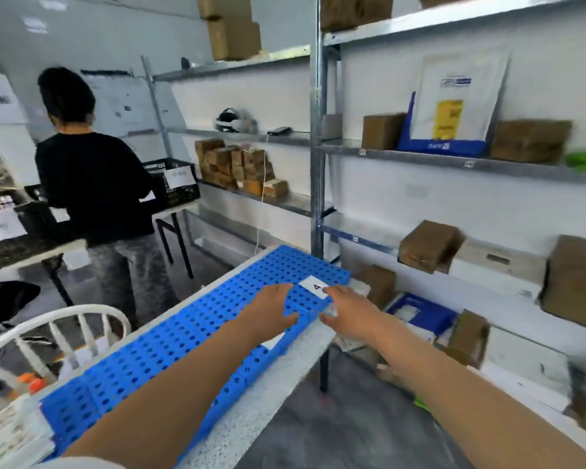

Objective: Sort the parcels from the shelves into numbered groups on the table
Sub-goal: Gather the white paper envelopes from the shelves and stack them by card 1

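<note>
A table [278,394] carries blue perforated mats [156,360], with a white label marked 4 [315,286] at the far end. My left hand [273,309] lies flat on the mat just left of that label, fingers straight. My right hand [349,313] reaches to the mat's right edge, its fingertips touching the label's near corner. Neither hand holds a parcel. Brown box parcels [427,245] and a white mailer bag [454,96] sit on the metal shelves [420,159] to the right. A second white label [274,341] shows partly beside my left forearm.
Another person in black [92,184] stands at a table with black crates [176,184] at the back left. A white chair back [58,333] is at the near left. More brown boxes [237,170] fill the far shelves, and blue and white bags [423,313] lie low on the right.
</note>
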Demonstrator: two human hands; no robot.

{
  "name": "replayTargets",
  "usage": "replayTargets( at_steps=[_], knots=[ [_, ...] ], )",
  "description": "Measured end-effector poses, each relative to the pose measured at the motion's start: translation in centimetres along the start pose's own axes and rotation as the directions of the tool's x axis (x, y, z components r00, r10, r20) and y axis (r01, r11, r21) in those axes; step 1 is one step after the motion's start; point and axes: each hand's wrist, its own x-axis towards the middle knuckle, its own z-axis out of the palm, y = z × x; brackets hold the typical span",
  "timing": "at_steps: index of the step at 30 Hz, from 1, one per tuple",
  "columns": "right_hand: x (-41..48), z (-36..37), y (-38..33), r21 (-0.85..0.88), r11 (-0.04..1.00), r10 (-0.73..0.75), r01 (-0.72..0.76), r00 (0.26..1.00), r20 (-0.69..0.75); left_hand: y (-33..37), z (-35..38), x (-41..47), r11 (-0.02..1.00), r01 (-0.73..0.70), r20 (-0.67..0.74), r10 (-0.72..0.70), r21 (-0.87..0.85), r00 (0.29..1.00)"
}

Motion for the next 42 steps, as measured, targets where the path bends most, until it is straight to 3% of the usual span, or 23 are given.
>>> replayTargets(
  at_steps=[10, 16, 23, 26, 34, 42],
  knots=[
    [-6.2, -1.3, 14.4, 0.106, 0.951, 0.296, -0.289, 0.954, -0.056, 12.4, 7.3, 9.9, 0.976, -0.216, 0.19, 0.219, -0.034, 0.957],
    [-5.1, -0.9, 22.2, 0.103, 0.906, 0.415, -0.41, 0.91, -0.025, 15.9, 13.1, 17.6, 0.965, -0.237, 0.259, 0.258, -0.112, 0.931],
    [2.1, -0.1, 29.8, 0.042, 0.887, 0.452, -0.459, 0.884, 0.119, 15.1, 18.4, 26.4, 0.973, -0.126, 0.356, 0.189, -0.193, 0.915],
    [5.8, 0.3, 31.7, 0.031, 0.881, 0.463, -0.472, 0.874, 0.146, 14.3, 19.1, 29.4, 0.971, -0.159, 0.354, 0.214, -0.178, 0.911],
    [13.5, 3.1, 34.9, 0.024, 0.904, 0.408, -0.427, 0.879, 0.248, 12.7, 21.3, 36.1, 0.981, -0.038, 0.37, 0.108, -0.192, 0.923],
    [20.3, 7.4, 38.8, 0.06, 0.936, 0.306, -0.348, 0.885, 0.352, 12.6, 26.9, 40.2, 0.921, 0.246, 0.365, -0.127, -0.303, 0.922]
  ],
)
